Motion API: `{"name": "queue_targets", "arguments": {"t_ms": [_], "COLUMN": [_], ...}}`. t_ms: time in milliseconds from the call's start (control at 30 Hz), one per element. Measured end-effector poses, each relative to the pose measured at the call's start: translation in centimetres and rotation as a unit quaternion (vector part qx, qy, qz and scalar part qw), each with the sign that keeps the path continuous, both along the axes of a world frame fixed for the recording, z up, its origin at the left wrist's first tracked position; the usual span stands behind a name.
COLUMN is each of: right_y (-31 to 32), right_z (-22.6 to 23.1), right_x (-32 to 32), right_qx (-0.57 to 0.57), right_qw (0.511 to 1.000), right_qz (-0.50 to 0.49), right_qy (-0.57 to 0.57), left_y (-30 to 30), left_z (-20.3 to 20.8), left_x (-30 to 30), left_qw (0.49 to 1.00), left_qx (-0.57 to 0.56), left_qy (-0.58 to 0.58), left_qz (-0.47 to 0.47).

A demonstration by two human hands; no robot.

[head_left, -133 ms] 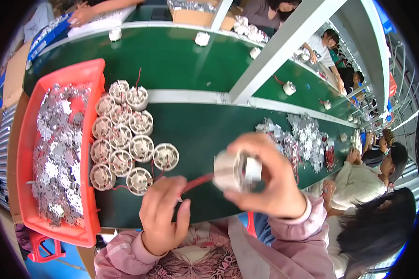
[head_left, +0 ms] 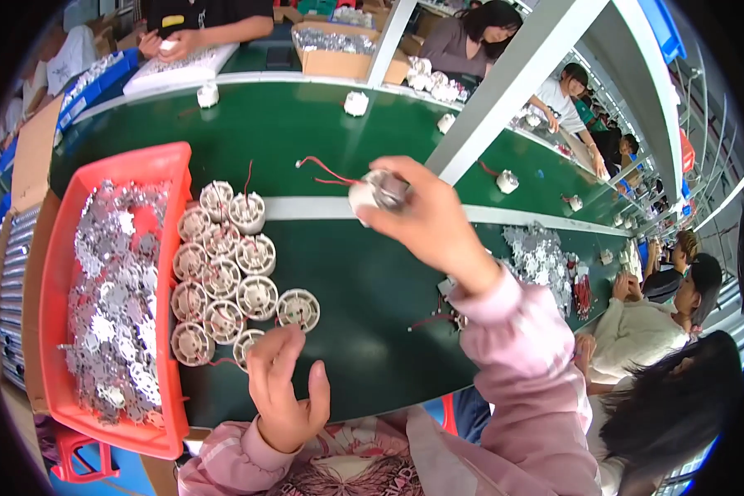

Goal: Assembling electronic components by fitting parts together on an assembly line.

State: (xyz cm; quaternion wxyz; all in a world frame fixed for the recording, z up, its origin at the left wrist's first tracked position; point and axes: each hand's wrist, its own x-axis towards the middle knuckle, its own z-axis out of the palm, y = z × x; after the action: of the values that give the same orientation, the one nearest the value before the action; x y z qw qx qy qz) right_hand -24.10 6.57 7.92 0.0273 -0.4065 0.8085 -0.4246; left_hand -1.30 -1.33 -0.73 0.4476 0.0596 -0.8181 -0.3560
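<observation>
My right hand (head_left: 417, 217) is closed around a white round plastic motor housing (head_left: 364, 201), held over the white rail (head_left: 306, 208) that divides the green bench from the conveyor. Red wires (head_left: 326, 172) trail from the housing to the left. Metal shows on the side toward my palm. Lower down, my left hand (head_left: 288, 388) holds nothing, its fingers bent and thumb apart. It is nearest to a group of similar white housings (head_left: 256, 298) with red wires, standing close together on the bench. One of these is partly hidden behind my left fingers.
A red tray (head_left: 174, 331) of thin silver metal plates stands at the left. More plates (head_left: 541, 256) and red wire bundles (head_left: 583, 296) lie to the right. A white upright post (head_left: 504, 91) rises from the rail. Several housings sit on the conveyor (head_left: 281, 124); co-workers sit across and at right.
My right hand has carried the housing forward and slightly left, toward the conveyor. The red wires have left my left hand, which has moved slightly down.
</observation>
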Motion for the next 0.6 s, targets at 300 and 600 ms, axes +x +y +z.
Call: {"name": "queue_targets", "arguments": {"t_ms": [300,600], "right_y": [-7.6,-16.5], "right_z": [-7.0,-4.9], "right_x": [-13.7,-22.8], "right_qx": [0.332,0.29], "right_qw": [0.94,0.924], "right_qz": [-0.068,-0.225], "right_qy": [0.038,0.112], "left_y": [-0.6,-0.4], "left_z": [-0.6,-0.9], "left_x": [-0.6,0.2], "left_qw": [1.0,0.998], "left_qx": [0.018,0.0], "left_qy": [0.004,0.065], "left_qz": [-0.02,0.003]}}
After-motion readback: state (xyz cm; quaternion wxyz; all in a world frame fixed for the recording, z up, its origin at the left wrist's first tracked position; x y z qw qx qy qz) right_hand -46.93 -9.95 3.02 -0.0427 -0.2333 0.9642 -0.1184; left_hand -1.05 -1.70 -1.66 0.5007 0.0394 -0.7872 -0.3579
